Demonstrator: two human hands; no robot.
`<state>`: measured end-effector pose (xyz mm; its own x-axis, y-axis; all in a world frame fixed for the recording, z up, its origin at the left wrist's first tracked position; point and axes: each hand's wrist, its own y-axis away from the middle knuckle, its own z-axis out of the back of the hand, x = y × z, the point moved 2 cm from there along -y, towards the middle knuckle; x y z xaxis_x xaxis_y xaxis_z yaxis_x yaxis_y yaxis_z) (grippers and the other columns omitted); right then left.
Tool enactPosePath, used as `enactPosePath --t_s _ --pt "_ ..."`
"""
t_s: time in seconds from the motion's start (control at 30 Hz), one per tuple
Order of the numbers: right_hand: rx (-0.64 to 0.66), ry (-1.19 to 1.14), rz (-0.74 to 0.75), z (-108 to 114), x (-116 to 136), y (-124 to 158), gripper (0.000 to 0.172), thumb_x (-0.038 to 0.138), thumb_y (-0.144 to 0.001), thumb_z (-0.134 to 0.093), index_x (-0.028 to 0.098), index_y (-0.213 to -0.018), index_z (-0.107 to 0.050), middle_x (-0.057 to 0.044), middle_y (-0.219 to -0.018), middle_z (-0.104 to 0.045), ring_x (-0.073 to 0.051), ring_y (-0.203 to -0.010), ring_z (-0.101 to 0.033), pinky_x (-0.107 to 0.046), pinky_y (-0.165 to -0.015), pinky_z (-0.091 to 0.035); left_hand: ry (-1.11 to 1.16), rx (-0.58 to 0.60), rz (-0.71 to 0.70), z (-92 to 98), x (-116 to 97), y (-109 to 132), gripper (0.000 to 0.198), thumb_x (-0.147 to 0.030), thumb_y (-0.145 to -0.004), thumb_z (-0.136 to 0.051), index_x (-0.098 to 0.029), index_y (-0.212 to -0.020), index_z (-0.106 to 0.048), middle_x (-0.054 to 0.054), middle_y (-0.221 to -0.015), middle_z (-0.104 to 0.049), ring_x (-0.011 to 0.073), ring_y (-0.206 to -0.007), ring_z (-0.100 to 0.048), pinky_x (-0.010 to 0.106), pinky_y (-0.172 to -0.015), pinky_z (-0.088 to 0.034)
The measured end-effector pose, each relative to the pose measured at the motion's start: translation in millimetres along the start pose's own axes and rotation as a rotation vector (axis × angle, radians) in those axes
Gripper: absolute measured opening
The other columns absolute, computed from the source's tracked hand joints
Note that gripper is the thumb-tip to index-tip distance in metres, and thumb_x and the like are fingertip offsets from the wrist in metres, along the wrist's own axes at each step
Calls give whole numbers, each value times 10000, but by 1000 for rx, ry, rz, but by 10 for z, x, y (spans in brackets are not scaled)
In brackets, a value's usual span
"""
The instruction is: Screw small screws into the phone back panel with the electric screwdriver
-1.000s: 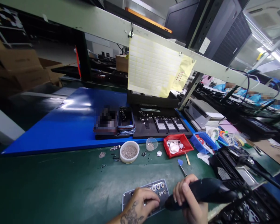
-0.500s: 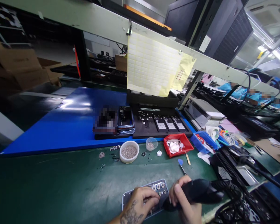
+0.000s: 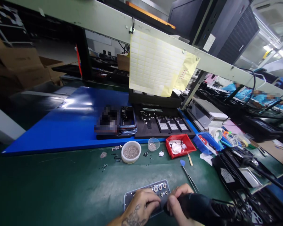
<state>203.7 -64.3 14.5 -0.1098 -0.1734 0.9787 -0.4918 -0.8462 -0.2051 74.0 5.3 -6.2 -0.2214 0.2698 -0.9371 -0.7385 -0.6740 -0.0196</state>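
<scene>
Sinking lower since a second ago, the black handheld tool (image 3: 200,205) is now slanting down at its rear, and tweezers (image 3: 186,172) with a blue end are showing more of their length at two o'clock from the phone housing (image 3: 164,197). That housing is lying face up on the green bench (image 3: 85,182), with three pale rings showing near its one o'clock corner. Resting across it, the left hand (image 3: 141,204) is curling thumb and forefinger close together; whether they are pinching anything is not showing. At three o'clock, the right hand (image 3: 178,208) is gripping the tool near its front, whose nose is hiding behind the fingers. Measured from the housing, a white bowl (image 3: 131,161) of small metal pieces is sitting at eleven o'clock, a clear cup (image 3: 158,145) at twelve, and a red tray (image 3: 190,149) holding crumpled white material at one.
</scene>
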Motion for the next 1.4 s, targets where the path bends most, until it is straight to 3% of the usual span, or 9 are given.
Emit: enactPosePath --t_s 0.23,0.47,0.83,1.07,1.3,1.4 --pt "-13 -28 25 -7 -1 -14 317 415 -807 -651 263 -717 -387 92 -484 -430 -117 -401 -387 -262 -434 -272 -16 1 10 -8 -7 7 195 -98 -804 -587 -186 -790 -760 29 -763 -712 156 -752 -626 207 -700 -417" --pt "-11 -106 16 -31 96 -77 320 410 -817 -651 252 -706 -396 112 -438 -442 -85 -356 -376 -239 -412 -295 -26 -24 61 -27 43 -28 89 -93 -703 -699 -165 -692 -750 12 -655 -669 144 -656 -578 198 -597 -387" --pt "21 -315 11 22 305 -147 239 339 -838 -652 227 -712 -482 96 -449 -482 -72 -377 -416 -215 -422 -333 -27 11 -14 -49 76 -11 190 -105 -758 -637 -193 -832 -788 57 -754 -745 183 -726 -660 223 -679 -436" --pt "56 -541 45 3 453 -255 189 282 -871 -620 219 -740 -501 97 -478 -466 -64 -396 -445 -205 -452 -369 -4 -27 11 -100 160 -57 152 -98 -682 -718 -206 -760 -790 31 -691 -742 166 -666 -647 211 -642 -430" --pt "74 -593 2 -60 440 -262 166 276 -885 -603 220 -747 -530 84 -491 -472 -80 -418 -457 -235 -475 -365 11 -36 -13 -69 141 -36 152 -108 -695 -706 -209 -774 -788 21 -692 -736 157 -660 -636 211 -632 -417" --pt "41 -608 -23 16 460 -292 171 287 -868 -624 218 -736 -538 80 -487 -477 -78 -419 -450 -221 -471 -374 24 -38 -31 -83 173 -27 146 -129 -711 -686 -218 -761 -790 22 -696 -742 164 -665 -648 219 -648 -436"
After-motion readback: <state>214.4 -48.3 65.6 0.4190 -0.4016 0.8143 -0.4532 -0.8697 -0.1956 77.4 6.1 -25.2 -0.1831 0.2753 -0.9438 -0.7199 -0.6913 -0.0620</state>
